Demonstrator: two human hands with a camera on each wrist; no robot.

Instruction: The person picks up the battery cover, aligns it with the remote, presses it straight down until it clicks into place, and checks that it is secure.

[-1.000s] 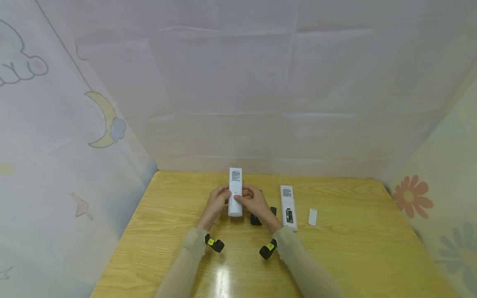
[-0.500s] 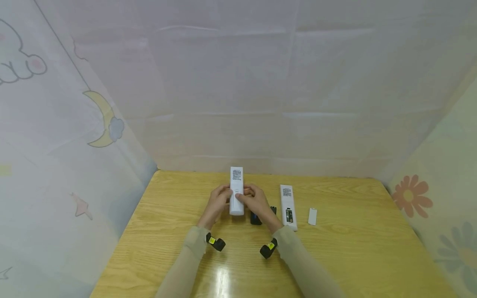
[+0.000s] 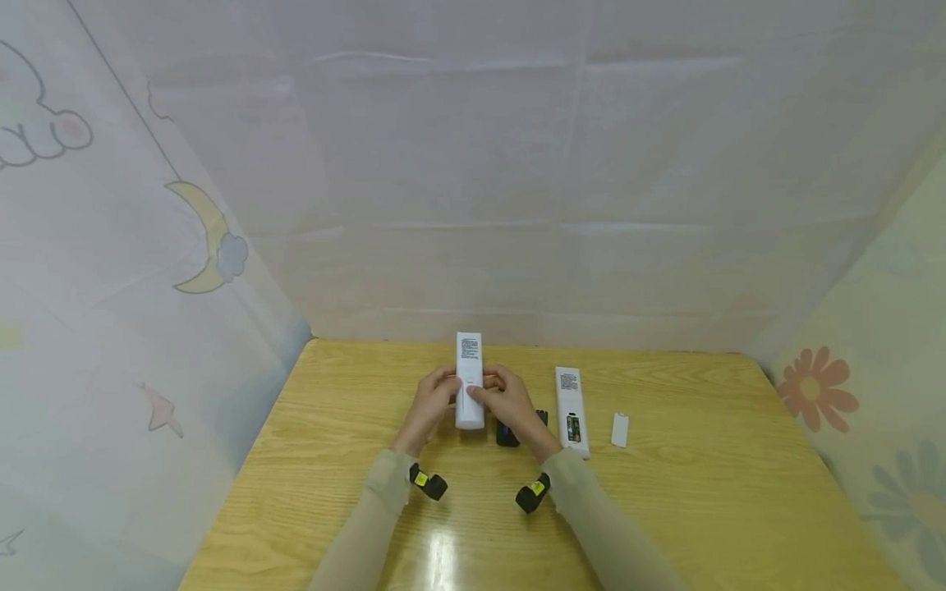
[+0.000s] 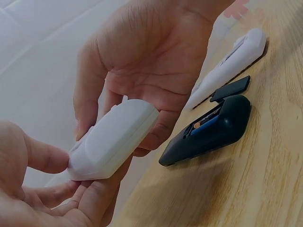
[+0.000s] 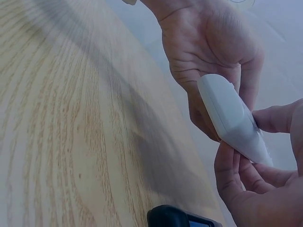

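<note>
A white remote control (image 3: 469, 369) is held above the table with its back and printed label facing up. My left hand (image 3: 432, 404) grips its left side, thumb on the edge and fingers underneath. From the right, my right hand (image 3: 510, 402) holds it too, with the thumb pressing on the back near the battery cover. In the left wrist view the remote's rounded end (image 4: 120, 127) faces the camera, and a small tab sticks up from its back. Below it lies a black remote control (image 4: 208, 130) with its battery compartment uncovered and a battery showing.
A second white remote (image 3: 571, 410) lies to the right, its battery compartment uncovered. Farther right rests a loose white battery cover (image 3: 620, 429). A black battery cover (image 4: 232, 88) lies beside the black remote. Patterned sheets hang behind the wooden table (image 3: 702, 492) and at its sides.
Both hands and the white remote have shifted very slightly to the right since a second ago. The grip looks the same, and the things on the table have not moved.
</note>
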